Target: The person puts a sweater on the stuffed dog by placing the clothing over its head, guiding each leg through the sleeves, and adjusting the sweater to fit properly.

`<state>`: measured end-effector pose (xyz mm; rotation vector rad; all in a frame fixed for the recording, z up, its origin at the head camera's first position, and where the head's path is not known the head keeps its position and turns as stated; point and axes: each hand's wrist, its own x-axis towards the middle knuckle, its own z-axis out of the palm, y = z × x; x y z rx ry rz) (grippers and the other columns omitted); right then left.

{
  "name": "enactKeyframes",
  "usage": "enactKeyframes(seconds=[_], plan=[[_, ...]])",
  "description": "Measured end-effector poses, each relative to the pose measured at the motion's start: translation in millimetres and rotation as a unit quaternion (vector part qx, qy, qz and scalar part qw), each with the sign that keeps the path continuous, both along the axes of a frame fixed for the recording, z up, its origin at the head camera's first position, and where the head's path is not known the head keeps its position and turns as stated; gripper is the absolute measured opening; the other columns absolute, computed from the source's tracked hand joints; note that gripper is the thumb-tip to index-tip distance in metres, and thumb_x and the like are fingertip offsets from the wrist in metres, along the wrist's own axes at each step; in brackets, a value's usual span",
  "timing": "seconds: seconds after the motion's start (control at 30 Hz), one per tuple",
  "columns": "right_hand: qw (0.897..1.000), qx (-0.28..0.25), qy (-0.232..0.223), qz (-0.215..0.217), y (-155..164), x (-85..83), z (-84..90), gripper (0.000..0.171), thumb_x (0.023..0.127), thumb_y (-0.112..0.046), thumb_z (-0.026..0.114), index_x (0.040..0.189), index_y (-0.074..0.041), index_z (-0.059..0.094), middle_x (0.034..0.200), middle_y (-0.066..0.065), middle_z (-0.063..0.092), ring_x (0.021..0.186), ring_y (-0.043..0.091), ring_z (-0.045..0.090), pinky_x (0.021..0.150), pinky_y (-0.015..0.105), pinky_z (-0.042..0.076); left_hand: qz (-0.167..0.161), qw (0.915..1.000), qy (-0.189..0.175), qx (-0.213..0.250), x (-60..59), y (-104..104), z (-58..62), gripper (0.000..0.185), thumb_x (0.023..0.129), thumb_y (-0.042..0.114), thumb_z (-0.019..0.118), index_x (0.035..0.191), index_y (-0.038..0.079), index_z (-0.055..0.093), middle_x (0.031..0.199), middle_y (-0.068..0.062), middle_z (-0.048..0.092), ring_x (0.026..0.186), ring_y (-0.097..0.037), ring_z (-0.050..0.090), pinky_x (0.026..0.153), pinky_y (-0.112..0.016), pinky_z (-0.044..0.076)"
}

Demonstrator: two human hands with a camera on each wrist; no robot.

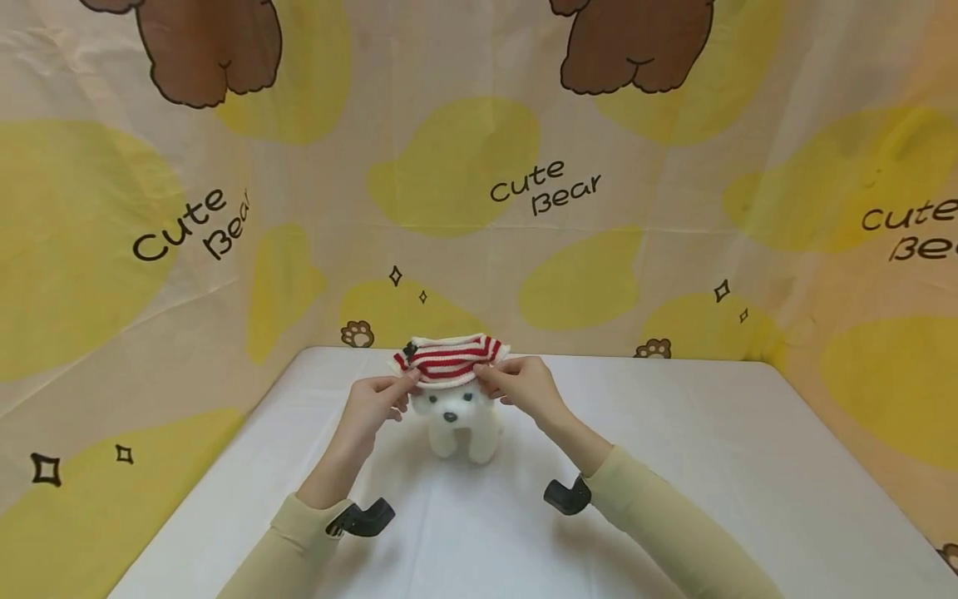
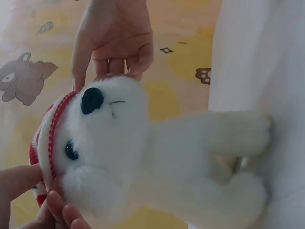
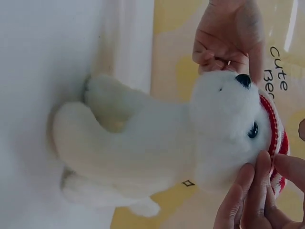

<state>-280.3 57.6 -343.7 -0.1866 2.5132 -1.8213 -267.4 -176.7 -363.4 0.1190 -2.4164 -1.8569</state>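
Both hands pinch the ribbed hem of a small knit striped garment (image 1: 451,360), red and white, soft and stretchy, pulled wide over the head of a white plush dog (image 1: 458,423). Left hand (image 1: 376,401) grips the hem at 9 o'clock of the head, thumb and fingertips pressed on the knit; right hand (image 1: 521,384) pinches it at 3 o'clock, other fingers curled under. The garment sits like a flat cap on top of the head, edge down near the eyes in both wrist views. The plush is fluffy, rounded, with a glossy black button nose and dark bead eyes, stubby legs resting on the table (image 1: 711,466); it stands at the table's centre, toward 12 o'clock. The table is smooth matte white with rounded corners. Beige long sleeves (image 1: 659,516) cover both forearms. Behind is a wrinkled fabric backdrop (image 1: 224,249), cream with yellow blobs, brown bears and "Cute Bear" lettering.
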Motion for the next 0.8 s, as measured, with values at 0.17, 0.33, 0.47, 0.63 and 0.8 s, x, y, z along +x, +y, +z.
enactKeyframes(seconds=[0.17,0.33,0.47,0.63,0.8], plan=[[0.999,-0.019,-0.039,-0.007,-4.0,0.4,3.4,0.037,0.080,-0.041,0.073,0.090,-0.006,0.075,0.078,0.006,0.073,0.071,0.014,0.069,0.073,0.034,0.057,-0.001,0.9998,-0.011,0.019,1.0,3.3,-0.6,0.041,0.088,0.034,0.067,0.099,-0.005,0.068,0.068,0.003,0.061,0.066,-0.011,0.058,0.063,-0.024,0.052],[0.998,-0.031,-0.045,-0.012,-7.4,0.5,3.2,0.030,0.082,-0.032,0.072,0.090,-0.004,0.074,0.077,0.007,0.072,0.067,0.013,0.067,0.072,0.033,0.057,-0.013,0.9987,-0.016,0.046,3.3,4.3,-1.1,0.035,0.089,0.029,0.066,0.099,-0.004,0.067,0.074,0.002,0.062,0.071,-0.011,0.060,0.069,-0.026,0.054],[0.998,-0.046,-0.041,-0.012,-7.0,2.8,-0.5,0.024,0.083,-0.024,0.071,0.090,-0.002,0.074,0.077,0.008,0.072,0.064,0.012,0.066,0.069,0.030,0.057,-0.049,0.9943,-0.026,0.091,3.6,3.9,-3.2,0.029,0.089,0.027,0.066,0.096,-0.001,0.066,0.083,0.001,0.061,0.080,-0.013,0.060,0.079,-0.031,0.054],[0.997,-0.067,-0.034,0.012,-2.1,7.8,-4.1,0.023,0.084,-0.020,0.070,0.092,0.001,0.072,0.080,0.013,0.073,0.069,0.018,0.069,0.071,0.032,0.057,-0.100,0.9802,-0.031,0.168,4.4,2.7,-7.2,0.015,0.091,0.021,0.063,0.092,0.006,0.065,0.094,0.000,0.061,0.089,-0.015,0.061,0.090,-0.038,0.052],[0.995,-0.076,-0.040,0.042,5.8,11.6,-6.3,0.023,0.085,-0.016,0.067,0.097,0.004,0.070,0.088,0.017,0.073,0.081,0.023,0.071,0.076,0.034,0.056,-0.139,0.9666,-0.025,0.214,6.1,0.6,-10.3,0.013,0.094,0.010,0.057,0.083,0.010,0.064,0.096,-0.001,0.059,0.095,-0.014,0.061,0.097,-0.041,0.047]])
